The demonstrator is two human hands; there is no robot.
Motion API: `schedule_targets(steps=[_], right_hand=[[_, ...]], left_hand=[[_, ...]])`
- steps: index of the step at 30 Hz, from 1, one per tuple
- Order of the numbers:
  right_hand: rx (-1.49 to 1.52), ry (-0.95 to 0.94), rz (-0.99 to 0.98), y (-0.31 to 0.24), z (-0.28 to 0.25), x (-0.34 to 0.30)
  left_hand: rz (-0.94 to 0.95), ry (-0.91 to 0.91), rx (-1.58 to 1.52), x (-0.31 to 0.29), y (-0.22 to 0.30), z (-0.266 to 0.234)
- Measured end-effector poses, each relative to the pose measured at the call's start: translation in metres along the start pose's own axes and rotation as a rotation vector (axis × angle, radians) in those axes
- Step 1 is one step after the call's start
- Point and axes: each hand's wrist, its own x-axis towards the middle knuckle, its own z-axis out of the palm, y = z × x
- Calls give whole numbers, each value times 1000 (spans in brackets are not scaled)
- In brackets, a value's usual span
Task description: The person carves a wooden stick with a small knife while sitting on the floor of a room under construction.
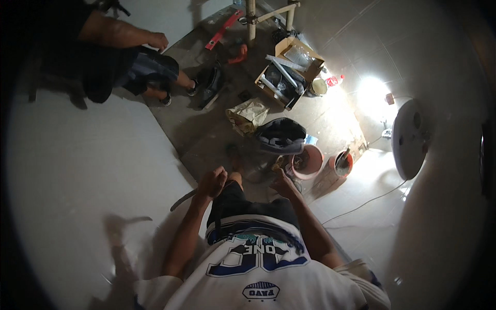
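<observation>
My left hand (pixel 213 183) is closed in front of my left thigh. A dark, curved, strip-like thing (pixel 183 200) sticks out beside its wrist and appears to be held in it; its kind is unclear. Over my right thigh, my right hand (pixel 282 183) has its fingers bent together, and what they hold, if anything, is too small to make out. Just beyond its fingertips is a small yellowish-brown thing (pixel 279 164). Close by stand a pinkish bucket (pixel 321 155) with dark contents and an unzipped dark tool bag (pixel 281 135).
A second, smaller bucket (pixel 351 164) stands to the right, near a white basin-like disc (pixel 409 139) and a cable (pixel 356 207). Farther off are a crumpled paper bag (pixel 248 114), an open cardboard box (pixel 294 44), and a red spirit level (pixel 222 30). Another person's hand (pixel 158 41) is at upper left.
</observation>
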Motion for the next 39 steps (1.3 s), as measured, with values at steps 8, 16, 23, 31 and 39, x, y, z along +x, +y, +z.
schedule_targets(steps=[8,16,23,31,39], right_hand=[[206,-84,261,-11,47,72],[425,218,525,55,46,107],[347,8,868,83,69,40],[361,157,989,100,72,20],[571,242,1048,86,102,84]], left_hand=[[-146,14,42,32,-9,-73],[4,-99,42,74,-16,-59],[-24,-323,273,114,12,-46],[55,-384,292,162,41,-60],[25,-487,357,210,32,-96]])
